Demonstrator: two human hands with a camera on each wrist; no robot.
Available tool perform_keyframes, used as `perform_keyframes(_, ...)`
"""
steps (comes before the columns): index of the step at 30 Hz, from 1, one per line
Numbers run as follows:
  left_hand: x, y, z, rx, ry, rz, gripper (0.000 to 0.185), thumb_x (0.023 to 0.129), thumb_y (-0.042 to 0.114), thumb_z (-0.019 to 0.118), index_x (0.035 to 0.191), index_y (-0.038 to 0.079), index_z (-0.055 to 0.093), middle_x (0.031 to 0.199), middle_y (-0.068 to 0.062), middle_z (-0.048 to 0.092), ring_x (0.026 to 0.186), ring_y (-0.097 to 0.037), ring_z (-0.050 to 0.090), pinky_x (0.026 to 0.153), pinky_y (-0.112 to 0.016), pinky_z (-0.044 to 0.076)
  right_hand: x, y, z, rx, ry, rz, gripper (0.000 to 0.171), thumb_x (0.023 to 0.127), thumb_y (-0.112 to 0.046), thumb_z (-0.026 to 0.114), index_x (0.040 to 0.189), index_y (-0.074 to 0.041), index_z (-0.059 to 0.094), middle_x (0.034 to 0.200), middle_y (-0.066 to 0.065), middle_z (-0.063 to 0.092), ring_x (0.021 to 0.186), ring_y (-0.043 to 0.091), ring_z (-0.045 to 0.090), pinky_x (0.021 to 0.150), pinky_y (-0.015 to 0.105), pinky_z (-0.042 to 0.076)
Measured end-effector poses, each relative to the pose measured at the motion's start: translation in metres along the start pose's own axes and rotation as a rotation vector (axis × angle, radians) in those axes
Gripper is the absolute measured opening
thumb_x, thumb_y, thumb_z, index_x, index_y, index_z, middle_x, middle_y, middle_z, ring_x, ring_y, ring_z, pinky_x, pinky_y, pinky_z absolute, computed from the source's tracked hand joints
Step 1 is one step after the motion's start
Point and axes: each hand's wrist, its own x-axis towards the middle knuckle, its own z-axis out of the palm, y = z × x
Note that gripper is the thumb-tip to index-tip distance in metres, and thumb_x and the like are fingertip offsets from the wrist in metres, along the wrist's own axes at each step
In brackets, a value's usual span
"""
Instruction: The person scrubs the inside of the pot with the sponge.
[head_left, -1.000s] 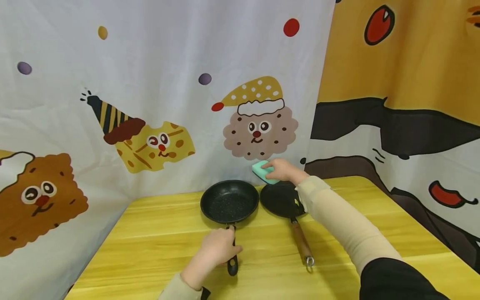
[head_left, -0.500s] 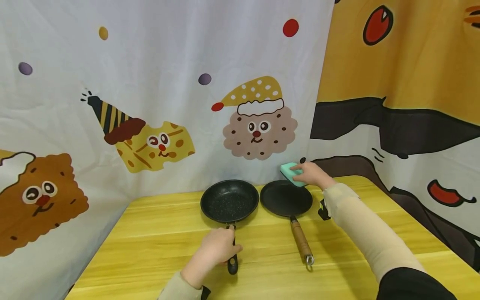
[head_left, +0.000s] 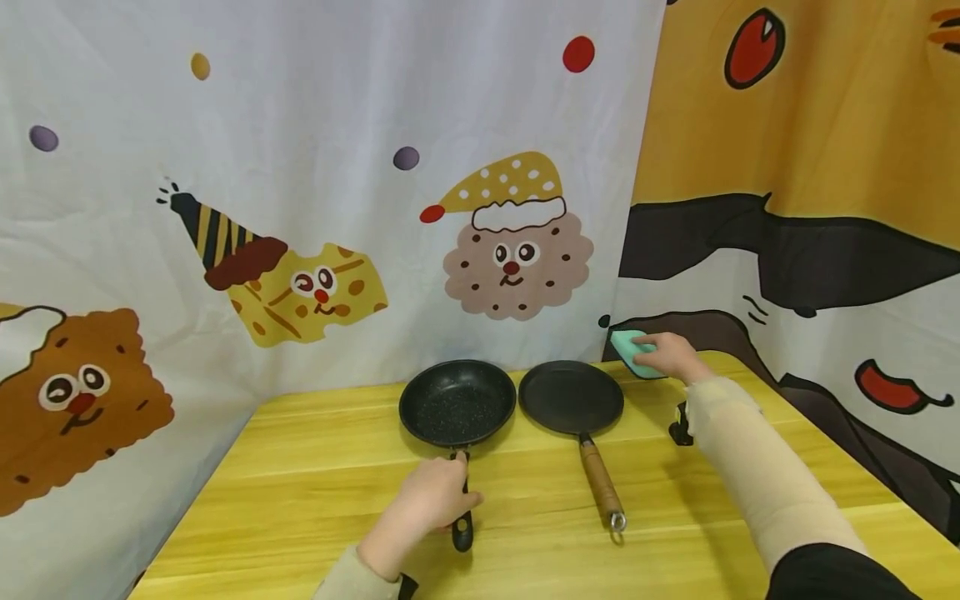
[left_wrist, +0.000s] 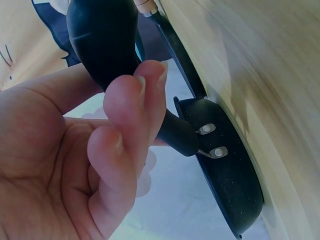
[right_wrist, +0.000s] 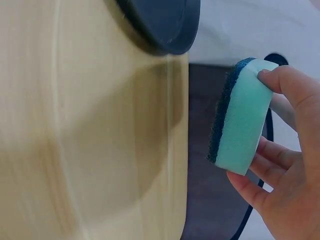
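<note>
My left hand (head_left: 431, 497) grips the black handle (left_wrist: 172, 131) of a deep, speckled black frying pan (head_left: 457, 404) on the table. In the left wrist view several fingers curl around that handle, and two rivets show on the pan's wall. A mint-green sponge (right_wrist: 244, 115) with a dark scouring layer is held between the thumb and fingers of my right hand (head_left: 672, 357). That hand is raised above the table's back right part, with the scouring side facing the tabletop. To the left of it lies a flat black pan (head_left: 572, 397) with a wooden handle (head_left: 602, 483).
The yellow wood-grain table (head_left: 315, 492) ends at the back against a white curtain (head_left: 315, 125) printed with cartoon food. On the right hangs another patterned curtain (head_left: 825, 275). The two pans stand side by side, their rims close together, handles toward me.
My right hand has moved rightward with the sponge, from over the flat pan's back edge to beyond its right side. My left hand and both pans have stayed in place.
</note>
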Motion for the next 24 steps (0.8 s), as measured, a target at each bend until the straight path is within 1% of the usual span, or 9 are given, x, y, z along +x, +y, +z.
perform_keyframes(4,0.0,0.0,0.001,-0.011,-0.013,0.0,0.07,0.087,0.035,0.071,0.134,-0.012,0.049,0.054,-0.002,0.052,0.037,-0.01,0.05,0.041,-0.026,0.041,-0.006,0.012,-0.004,-0.004,-0.006,0.012,0.057,0.09,-0.026,0.061,0.138,0.002,0.051,0.139,0.036,0.04,0.123,0.052,0.04,0.096,0.06,0.037)
perform_keyframes(10,0.001,0.0,0.0,0.006,-0.011,0.013,0.071,0.087,0.035,0.071,0.134,-0.013,0.049,0.057,-0.005,0.055,0.042,-0.011,0.051,0.045,-0.026,0.042,-0.015,0.026,-0.004,0.032,-0.035,0.057,0.058,0.092,-0.025,0.06,0.14,0.004,0.047,0.142,0.037,0.034,0.128,0.055,0.031,0.099,0.064,0.032)
perform_keyframes(13,0.001,0.0,0.0,0.017,-0.004,0.023,0.071,0.087,0.035,0.071,0.134,-0.013,0.049,0.059,-0.006,0.056,0.044,-0.011,0.05,0.047,-0.026,0.042,-0.018,0.034,-0.002,0.037,-0.05,0.08,0.058,0.092,-0.025,0.061,0.14,0.005,0.047,0.142,0.038,0.034,0.128,0.056,0.03,0.1,0.065,0.031)
perform_keyframes(17,0.001,-0.001,0.0,0.01,-0.005,0.022,0.07,0.087,0.035,0.071,0.134,-0.013,0.049,0.057,-0.004,0.055,0.044,-0.011,0.05,0.048,-0.026,0.042,-0.019,0.045,0.003,0.003,-0.067,0.091,0.059,0.092,-0.027,0.06,0.14,0.005,0.046,0.141,0.039,0.033,0.127,0.057,0.03,0.1,0.066,0.03)
perform_keyframes(24,0.002,0.0,-0.001,0.016,-0.011,0.014,0.07,0.087,0.035,0.072,0.133,-0.013,0.05,0.06,-0.005,0.057,0.049,-0.013,0.053,0.049,-0.027,0.043,-0.02,0.053,0.007,-0.031,-0.076,0.096,0.061,0.091,-0.028,0.061,0.14,0.005,0.047,0.14,0.039,0.035,0.126,0.057,0.032,0.1,0.066,0.029)
